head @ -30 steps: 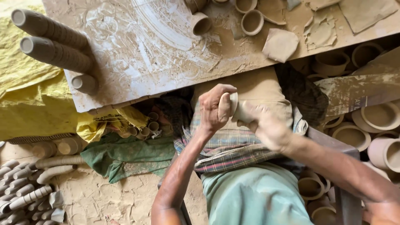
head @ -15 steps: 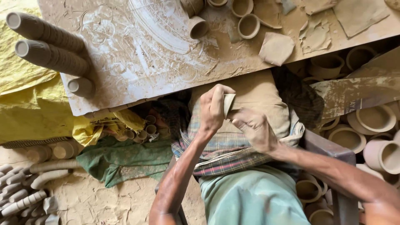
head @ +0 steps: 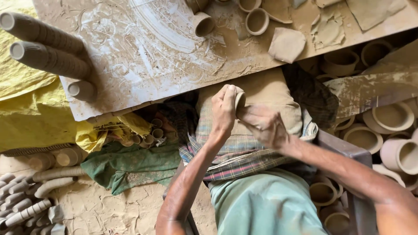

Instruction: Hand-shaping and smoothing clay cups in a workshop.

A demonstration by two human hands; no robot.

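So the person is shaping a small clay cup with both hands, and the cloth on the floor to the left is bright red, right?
Not quite. The head view shows both the left hand and right hand on the small clay cup, but the cloth is green, not red.

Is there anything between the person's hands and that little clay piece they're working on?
Nothing visible. The left hand is wrapped around the small clay piece, and the right hand presses against it from the other side. Both touch it directly, held in the air above the clay-smeared cushion on the lap.
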